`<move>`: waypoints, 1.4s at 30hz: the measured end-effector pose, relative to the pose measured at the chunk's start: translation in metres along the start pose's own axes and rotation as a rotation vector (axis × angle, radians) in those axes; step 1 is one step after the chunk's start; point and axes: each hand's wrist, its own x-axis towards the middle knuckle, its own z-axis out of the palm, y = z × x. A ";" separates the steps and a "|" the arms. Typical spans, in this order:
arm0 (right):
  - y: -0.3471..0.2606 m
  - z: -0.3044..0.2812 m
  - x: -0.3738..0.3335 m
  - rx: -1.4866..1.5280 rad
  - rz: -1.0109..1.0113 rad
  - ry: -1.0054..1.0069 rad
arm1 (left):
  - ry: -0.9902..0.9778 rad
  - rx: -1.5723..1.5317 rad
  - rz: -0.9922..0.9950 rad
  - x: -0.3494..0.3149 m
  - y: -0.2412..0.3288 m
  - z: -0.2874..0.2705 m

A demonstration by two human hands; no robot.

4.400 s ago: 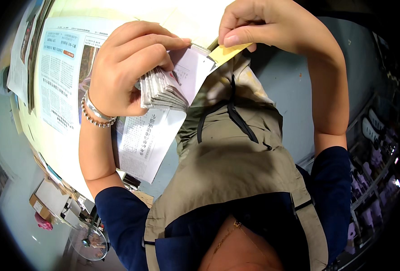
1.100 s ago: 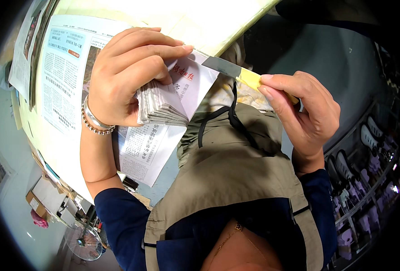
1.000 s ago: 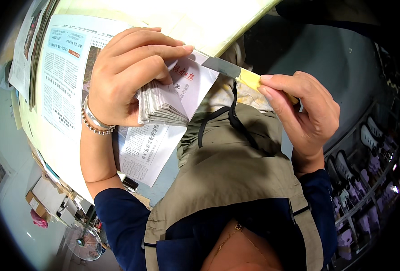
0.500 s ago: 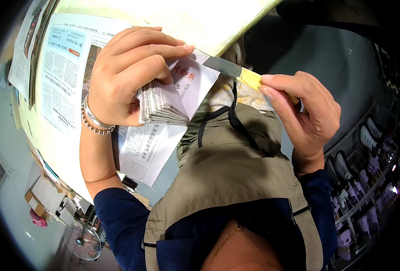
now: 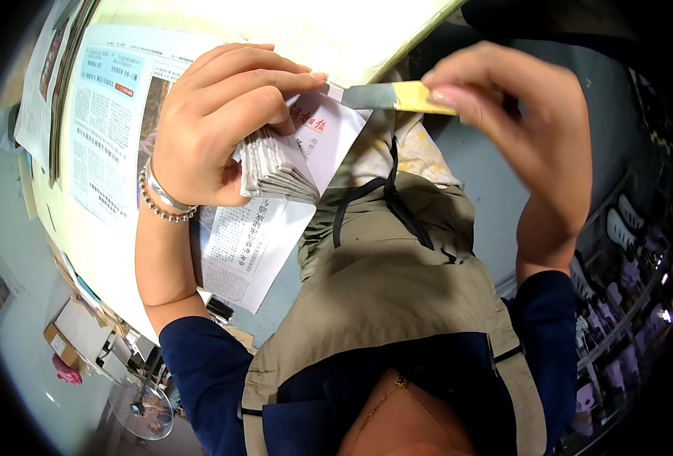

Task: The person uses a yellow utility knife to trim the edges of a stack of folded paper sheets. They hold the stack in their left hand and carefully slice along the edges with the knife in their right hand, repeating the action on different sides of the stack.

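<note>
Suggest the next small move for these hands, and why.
I'd probably ease the fingertips of the left hand back slightly, without releasing the folded paper stack. They sit close to the grey end of the flat yellow-handled blade, which the right hand holds at the stack's edge; whether it touches the paper isn't clear.

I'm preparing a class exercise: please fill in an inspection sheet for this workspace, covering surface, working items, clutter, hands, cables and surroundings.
Surface: pale table, with a newspaper sheet lying on it.
Working items: layered paper bundle; yellow-handled blade, its tip by the bundle, contact unclear.
Clutter: papers along the table's far-left side.
Hands: left hand grips the bundle; right hand, slightly blurred, holds the blade's handle.
Cables: nothing seen.
Surroundings: fan and cardboard box lower left; loaded rack right.
</note>
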 end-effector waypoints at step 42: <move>-0.052 0.184 -0.077 0.612 -0.201 -0.541 | 0.199 -0.541 -0.142 -0.016 -0.029 0.011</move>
